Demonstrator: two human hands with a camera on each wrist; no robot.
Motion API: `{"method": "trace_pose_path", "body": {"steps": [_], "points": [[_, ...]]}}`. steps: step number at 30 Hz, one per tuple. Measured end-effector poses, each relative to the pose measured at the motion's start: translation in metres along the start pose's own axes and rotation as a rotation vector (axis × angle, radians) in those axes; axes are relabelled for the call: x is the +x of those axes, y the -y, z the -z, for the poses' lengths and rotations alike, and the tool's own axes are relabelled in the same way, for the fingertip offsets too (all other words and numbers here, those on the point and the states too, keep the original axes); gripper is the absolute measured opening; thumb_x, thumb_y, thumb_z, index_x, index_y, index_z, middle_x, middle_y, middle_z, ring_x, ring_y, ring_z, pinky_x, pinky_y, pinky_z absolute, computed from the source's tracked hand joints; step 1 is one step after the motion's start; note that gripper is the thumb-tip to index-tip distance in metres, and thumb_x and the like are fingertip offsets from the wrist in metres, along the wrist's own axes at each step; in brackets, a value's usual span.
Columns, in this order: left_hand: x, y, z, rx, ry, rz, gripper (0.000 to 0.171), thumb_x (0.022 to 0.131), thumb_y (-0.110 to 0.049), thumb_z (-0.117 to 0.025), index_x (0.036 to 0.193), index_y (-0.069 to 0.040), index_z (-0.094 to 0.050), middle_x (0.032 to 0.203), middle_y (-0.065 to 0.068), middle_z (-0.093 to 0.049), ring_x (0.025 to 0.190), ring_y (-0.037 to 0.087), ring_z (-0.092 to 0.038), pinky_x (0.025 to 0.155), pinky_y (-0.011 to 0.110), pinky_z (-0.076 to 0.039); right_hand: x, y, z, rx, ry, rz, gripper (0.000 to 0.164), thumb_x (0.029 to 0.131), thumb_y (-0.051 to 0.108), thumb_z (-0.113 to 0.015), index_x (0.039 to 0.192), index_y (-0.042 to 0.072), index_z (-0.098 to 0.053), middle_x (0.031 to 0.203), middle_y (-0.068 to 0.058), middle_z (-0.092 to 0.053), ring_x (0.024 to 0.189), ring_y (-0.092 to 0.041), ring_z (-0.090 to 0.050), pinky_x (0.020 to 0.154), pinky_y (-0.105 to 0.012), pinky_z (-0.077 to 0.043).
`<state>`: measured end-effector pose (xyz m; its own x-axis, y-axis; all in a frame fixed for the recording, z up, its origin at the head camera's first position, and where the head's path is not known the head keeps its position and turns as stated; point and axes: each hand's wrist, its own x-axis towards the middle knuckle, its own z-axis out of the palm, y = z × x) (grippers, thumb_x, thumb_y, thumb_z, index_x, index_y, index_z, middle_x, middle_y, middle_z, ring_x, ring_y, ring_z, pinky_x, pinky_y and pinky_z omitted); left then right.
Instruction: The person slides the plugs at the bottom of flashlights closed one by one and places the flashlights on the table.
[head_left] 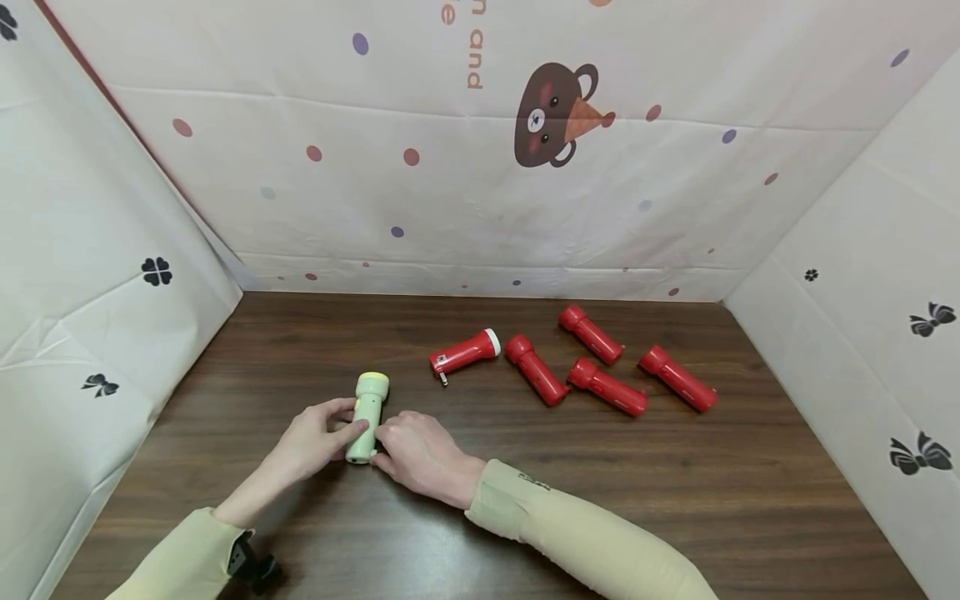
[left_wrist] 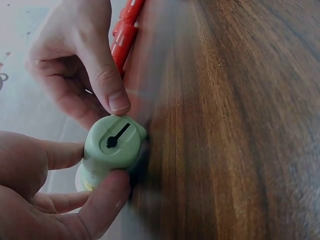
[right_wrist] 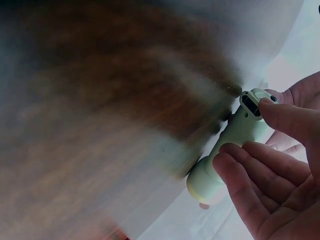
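A light green flashlight (head_left: 367,417) with a yellow-rimmed head lies near the front left, head pointing away from me. My left hand (head_left: 311,437) grips its barrel from the left, thumb on one side and fingers on the other. From the right, my right hand (head_left: 423,450) holds its tail end with fingers curled. In the right wrist view, the thumb (right_wrist: 285,117) presses at a small part with a dark slot, and the fingertips rest along the barrel. The flat tail (left_wrist: 114,142) faces the left wrist camera, showing a black keyhole-shaped slot.
A red flashlight with a white head (head_left: 467,352) lies beyond the hands, a small metal prong (head_left: 443,379) sticking out at its tail. Several all-red flashlights (head_left: 607,387) lie to the right on the dark wood table (head_left: 675,500). Patterned white sheets (head_left: 375,192) enclose the back and sides.
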<state>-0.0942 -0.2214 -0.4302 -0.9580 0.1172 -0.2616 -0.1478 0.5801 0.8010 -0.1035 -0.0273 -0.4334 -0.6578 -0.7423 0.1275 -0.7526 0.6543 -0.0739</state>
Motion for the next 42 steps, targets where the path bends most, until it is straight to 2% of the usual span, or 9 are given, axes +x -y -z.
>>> {"method": "trace_pose_path", "body": {"steps": [11, 23, 42], "points": [[-0.001, 0.001, 0.003, -0.004, -0.012, -0.003, 0.057, 0.102, -0.019, -0.069, 0.146, 0.012, -0.050, 0.131, 0.030, -0.068, 0.109, 0.030, -0.076, 0.071, 0.030, -0.066, 0.002, 0.004, 0.000, -0.009, -0.003, -0.015, 0.019, 0.095, 0.036, -0.078, 0.084, 0.020, -0.073, 0.072, 0.010, -0.070, 0.071, -0.007, -0.065, 0.063, -0.021, -0.051], [0.000, 0.007, 0.007, -0.024, 0.001, -0.022, 0.055, 0.103, -0.015, -0.067, 0.147, 0.012, -0.049, 0.133, 0.031, -0.066, 0.114, 0.033, -0.074, 0.072, 0.030, -0.066, 0.004, 0.007, 0.002, 0.011, 0.005, -0.017, 0.019, 0.095, 0.035, -0.078, 0.086, 0.019, -0.073, 0.075, 0.009, -0.070, 0.072, -0.009, -0.065, 0.064, -0.022, -0.051], [0.000, 0.007, 0.009, 0.016, -0.001, -0.033, 0.054, 0.103, -0.016, -0.067, 0.148, 0.010, -0.050, 0.136, 0.030, -0.065, 0.117, 0.035, -0.072, 0.073, 0.031, -0.066, 0.006, 0.010, 0.003, 0.007, 0.019, -0.020, 0.017, 0.095, 0.033, -0.078, 0.087, 0.019, -0.073, 0.076, 0.008, -0.070, 0.073, -0.008, -0.064, 0.064, -0.021, -0.051]]}}
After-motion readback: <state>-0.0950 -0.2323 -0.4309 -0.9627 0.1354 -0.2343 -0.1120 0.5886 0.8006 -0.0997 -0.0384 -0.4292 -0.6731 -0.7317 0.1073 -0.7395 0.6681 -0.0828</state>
